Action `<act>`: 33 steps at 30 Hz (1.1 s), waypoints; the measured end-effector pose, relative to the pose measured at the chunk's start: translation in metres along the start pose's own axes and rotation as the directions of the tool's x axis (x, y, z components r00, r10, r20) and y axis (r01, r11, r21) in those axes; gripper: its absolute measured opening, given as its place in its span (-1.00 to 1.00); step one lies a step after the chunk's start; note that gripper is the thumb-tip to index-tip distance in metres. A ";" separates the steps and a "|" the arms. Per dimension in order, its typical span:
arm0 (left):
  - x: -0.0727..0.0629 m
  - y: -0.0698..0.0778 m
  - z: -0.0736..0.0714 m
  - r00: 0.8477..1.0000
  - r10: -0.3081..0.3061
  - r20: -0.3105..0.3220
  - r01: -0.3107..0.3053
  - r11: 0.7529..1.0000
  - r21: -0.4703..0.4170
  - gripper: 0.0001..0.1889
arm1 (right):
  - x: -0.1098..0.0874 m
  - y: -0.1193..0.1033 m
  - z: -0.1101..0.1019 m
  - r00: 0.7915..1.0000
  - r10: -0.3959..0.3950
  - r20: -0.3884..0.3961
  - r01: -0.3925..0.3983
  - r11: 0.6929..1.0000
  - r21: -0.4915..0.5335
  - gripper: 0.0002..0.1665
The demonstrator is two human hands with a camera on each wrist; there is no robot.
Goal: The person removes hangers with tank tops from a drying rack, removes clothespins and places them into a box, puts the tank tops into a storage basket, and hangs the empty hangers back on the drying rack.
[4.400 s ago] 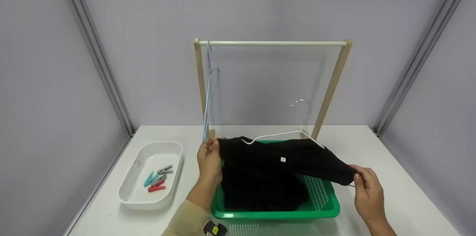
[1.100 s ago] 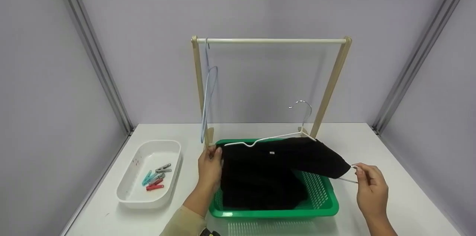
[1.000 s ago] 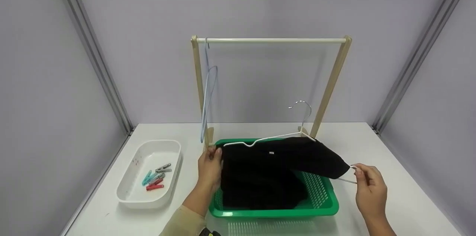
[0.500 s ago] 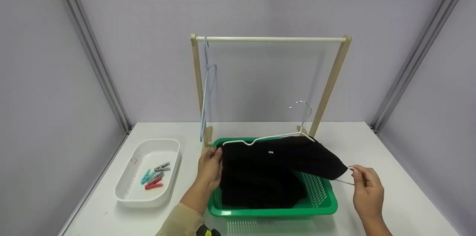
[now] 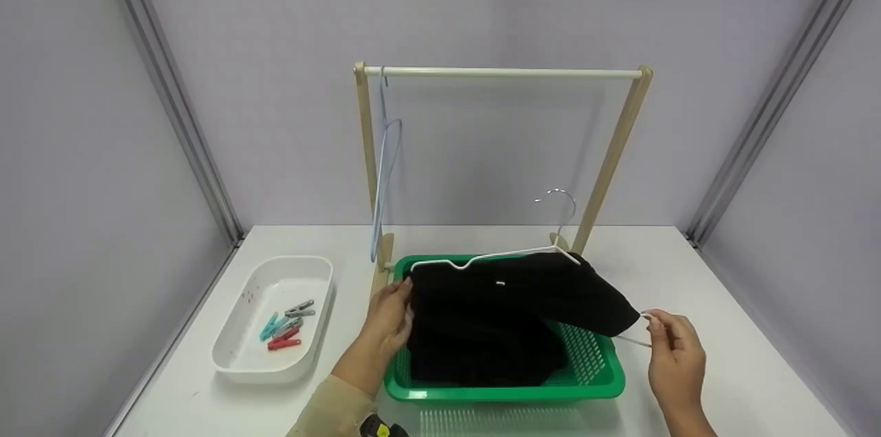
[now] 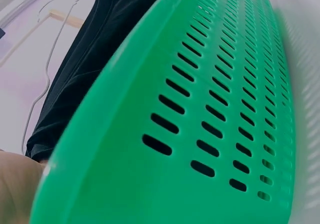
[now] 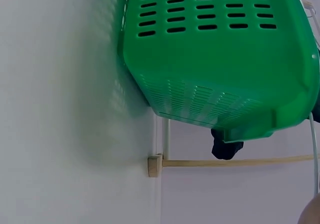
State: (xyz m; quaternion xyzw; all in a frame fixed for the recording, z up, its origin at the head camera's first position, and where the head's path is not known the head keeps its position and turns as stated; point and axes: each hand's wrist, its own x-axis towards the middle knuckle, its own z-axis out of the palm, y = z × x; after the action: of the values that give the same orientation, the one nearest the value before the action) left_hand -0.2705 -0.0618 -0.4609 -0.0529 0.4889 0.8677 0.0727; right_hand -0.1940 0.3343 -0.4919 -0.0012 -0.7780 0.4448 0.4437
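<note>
My left hand [image 5: 390,316] pinches the left edge of a black garment [image 5: 495,327] that bears a small white label. Most of the garment lies in the green basket [image 5: 506,393]; its upper part is drawn up over the far rim. A white hanger [image 5: 509,252] with a metal hook [image 5: 566,197] lies along the top, its left arm over the cloth. Its right arm runs under the cloth and comes out at the right corner, where my right hand [image 5: 678,361] pinches its end. In the right wrist view, the hanger wire [image 7: 314,149] runs down to a fingertip [image 7: 311,214].
A rack with a white bar [image 5: 509,72] and wooden legs [image 5: 611,158] stands behind the basket. A light blue hanger [image 5: 383,182] hangs at its left end. Left of the basket, a white tray [image 5: 227,347] holds several clothes pegs [image 5: 283,334]. Walls enclose the white table [image 5: 743,327].
The hanger's right end has come out past the garment, and my right hand now grips that end instead of the cloth corner. More of the hanger's left arm shows. Both hands have shifted slightly.
</note>
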 end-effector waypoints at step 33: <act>-0.003 -0.013 0.015 0.970 0.235 0.062 -0.236 0.850 0.470 -0.64 | 0.007 -0.057 0.013 0.998 -0.059 -0.037 0.061 0.996 0.072 -0.85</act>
State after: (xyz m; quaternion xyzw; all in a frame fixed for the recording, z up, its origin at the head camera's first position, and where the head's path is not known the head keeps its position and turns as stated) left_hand -0.2650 -0.0424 -0.4637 0.0279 0.6889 0.7240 -0.0228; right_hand -0.1852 0.2934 -0.4505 0.0307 -0.7531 0.4593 0.4701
